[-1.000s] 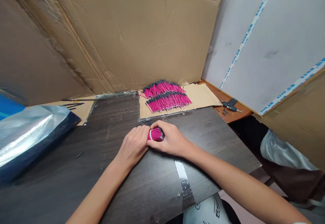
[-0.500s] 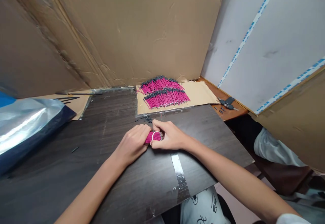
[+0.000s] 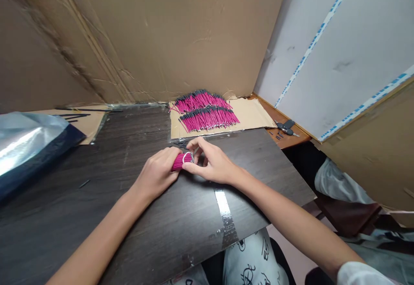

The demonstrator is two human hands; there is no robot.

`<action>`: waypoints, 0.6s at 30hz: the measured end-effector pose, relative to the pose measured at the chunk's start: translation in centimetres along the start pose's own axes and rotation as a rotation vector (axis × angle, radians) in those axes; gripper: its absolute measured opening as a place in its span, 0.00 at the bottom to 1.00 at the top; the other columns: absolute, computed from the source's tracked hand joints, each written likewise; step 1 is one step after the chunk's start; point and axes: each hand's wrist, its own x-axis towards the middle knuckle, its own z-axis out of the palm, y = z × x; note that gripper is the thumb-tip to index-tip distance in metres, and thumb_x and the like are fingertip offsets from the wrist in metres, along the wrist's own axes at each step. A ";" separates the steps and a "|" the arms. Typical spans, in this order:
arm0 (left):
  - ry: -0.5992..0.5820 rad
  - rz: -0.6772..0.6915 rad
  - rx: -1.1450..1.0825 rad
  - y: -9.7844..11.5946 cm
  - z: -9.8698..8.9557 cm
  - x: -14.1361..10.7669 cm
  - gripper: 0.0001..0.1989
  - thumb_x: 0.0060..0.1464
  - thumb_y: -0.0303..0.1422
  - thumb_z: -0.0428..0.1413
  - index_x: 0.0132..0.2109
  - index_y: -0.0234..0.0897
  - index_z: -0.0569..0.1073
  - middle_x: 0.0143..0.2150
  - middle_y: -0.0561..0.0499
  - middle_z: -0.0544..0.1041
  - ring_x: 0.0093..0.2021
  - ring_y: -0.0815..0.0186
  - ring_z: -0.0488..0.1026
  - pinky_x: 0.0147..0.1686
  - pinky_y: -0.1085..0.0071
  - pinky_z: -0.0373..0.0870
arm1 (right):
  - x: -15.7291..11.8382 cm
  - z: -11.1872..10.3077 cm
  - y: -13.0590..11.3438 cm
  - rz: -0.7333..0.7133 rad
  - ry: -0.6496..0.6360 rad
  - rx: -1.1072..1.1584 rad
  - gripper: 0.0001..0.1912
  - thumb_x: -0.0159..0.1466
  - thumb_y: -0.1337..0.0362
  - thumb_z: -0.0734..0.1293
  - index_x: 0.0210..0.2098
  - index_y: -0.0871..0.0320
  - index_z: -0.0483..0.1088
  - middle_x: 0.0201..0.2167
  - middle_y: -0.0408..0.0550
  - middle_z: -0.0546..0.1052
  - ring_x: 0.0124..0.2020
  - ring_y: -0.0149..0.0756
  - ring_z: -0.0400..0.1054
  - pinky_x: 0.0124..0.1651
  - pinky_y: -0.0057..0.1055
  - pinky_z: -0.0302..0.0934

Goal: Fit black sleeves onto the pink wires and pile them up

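Note:
My left hand (image 3: 161, 165) is closed round a bundle of thin pink wires (image 3: 178, 162), which lies low over the dark tabletop. A white band (image 3: 185, 157) circles the bundle near its silvery right end. Just to the right, my right hand (image 3: 211, 163) curves about that end with thumb and fingers apart. Its thumb reaches the lower side of the band, and whether it touches cannot be made out. Behind the hands, two rows of pink wires with black sleeves (image 3: 209, 118) lie on a cardboard sheet (image 3: 250, 114).
Small black tube pieces (image 3: 180, 145) lie just beyond my hands, and another black piece (image 3: 84, 184) is at the left. A silver bag (image 3: 32, 147) covers the left side. Dark-handled cutters (image 3: 286, 127) rest on the brown ledge. Cardboard walls (image 3: 181, 35) stand behind.
My right hand's fingers have loosened and spread from the bundle's end. Both hands and the bundle appear further left in view, as the camera view has shifted slightly. The left hand keeps its grip.

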 end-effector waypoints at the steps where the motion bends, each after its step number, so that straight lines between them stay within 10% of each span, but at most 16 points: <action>1: 0.002 0.002 0.020 -0.1 0.0 0.0 0.03 0.59 0.26 0.49 0.39 0.39 0.64 0.36 0.47 0.73 0.35 0.59 0.69 0.35 0.66 0.64 | 0.1 0.0 0.1 -0.032 0.001 -0.009 0.19 0.67 0.53 0.70 0.52 0.55 0.65 0.45 0.46 0.74 0.38 0.31 0.69 0.43 0.31 0.64; 18: -0.020 -0.058 0.079 -0.4 0.4 0.2 0.04 0.57 0.28 0.48 0.40 0.38 0.67 0.35 0.46 0.74 0.34 0.57 0.70 0.35 0.64 0.64 | 0.3 0.4 1.0 0.053 0.008 -0.034 0.19 0.66 0.53 0.69 0.35 0.54 0.55 0.32 0.40 0.65 0.31 0.30 0.58 0.37 0.30 0.60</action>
